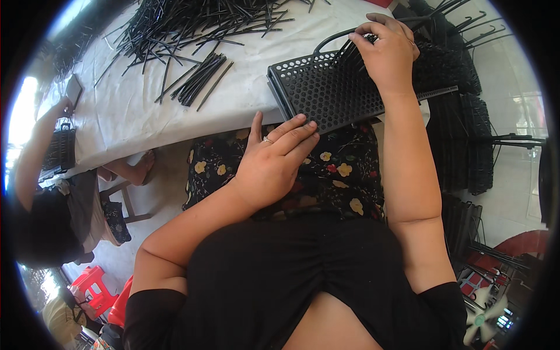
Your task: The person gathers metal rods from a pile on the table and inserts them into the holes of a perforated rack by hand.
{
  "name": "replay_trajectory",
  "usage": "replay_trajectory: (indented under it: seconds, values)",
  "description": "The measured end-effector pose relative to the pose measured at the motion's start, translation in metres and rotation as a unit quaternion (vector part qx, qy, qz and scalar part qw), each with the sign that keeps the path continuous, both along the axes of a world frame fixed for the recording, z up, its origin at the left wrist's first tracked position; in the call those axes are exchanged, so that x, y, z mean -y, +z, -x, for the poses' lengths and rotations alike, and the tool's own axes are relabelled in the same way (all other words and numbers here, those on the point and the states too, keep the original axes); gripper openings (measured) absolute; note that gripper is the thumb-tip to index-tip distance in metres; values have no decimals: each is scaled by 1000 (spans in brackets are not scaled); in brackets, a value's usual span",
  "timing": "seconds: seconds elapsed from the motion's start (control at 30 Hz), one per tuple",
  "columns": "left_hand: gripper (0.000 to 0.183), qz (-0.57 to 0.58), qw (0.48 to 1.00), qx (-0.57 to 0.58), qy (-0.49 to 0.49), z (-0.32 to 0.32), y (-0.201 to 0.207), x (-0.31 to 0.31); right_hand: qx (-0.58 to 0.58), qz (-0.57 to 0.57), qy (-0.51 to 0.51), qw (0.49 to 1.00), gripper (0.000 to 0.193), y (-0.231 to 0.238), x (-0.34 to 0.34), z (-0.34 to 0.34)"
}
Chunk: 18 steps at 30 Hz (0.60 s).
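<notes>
A black perforated plastic basket [326, 87] with a curved handle [335, 42] rests at the table's near edge, partly over my lap. My left hand [274, 151] has its fingers stretched out, their tips touching the basket's near left edge, and its thumb sticks up apart. Over the basket's far right part, my right hand [385, 52] pinches thumb and forefinger at the top of several thin black strips [348, 51] slanting down into the basket. The palm hides part of them. Left of the basket, a small bundle of black strips [198, 79] lies on the cloth.
A large heap of black strips [186, 26] covers the far part of the white-covered table [245, 105]. Stacked black baskets [472, 134] with protruding handles crowd my right side. Another person [46, 216] sits at left. A red stool [93, 289] and a fan [481, 318] are lower down.
</notes>
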<state>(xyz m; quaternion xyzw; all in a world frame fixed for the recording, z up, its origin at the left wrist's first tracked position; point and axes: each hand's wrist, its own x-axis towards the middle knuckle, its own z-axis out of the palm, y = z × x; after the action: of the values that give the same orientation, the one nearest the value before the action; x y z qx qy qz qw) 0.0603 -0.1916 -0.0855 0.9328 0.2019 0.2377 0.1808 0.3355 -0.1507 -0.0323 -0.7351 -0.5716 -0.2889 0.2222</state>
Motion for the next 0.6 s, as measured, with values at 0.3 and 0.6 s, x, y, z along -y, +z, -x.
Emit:
replay_trajectory:
  seconds: [0.3, 0.6]
  values:
    - [41, -1, 1000, 6, 0, -1, -1, 1, -28, 20, 25, 999, 18, 0, -4, -12]
    - [43, 5, 1000, 10, -3, -2, -3, 1, -175, 13, 39, 984, 16, 36, -9, 17]
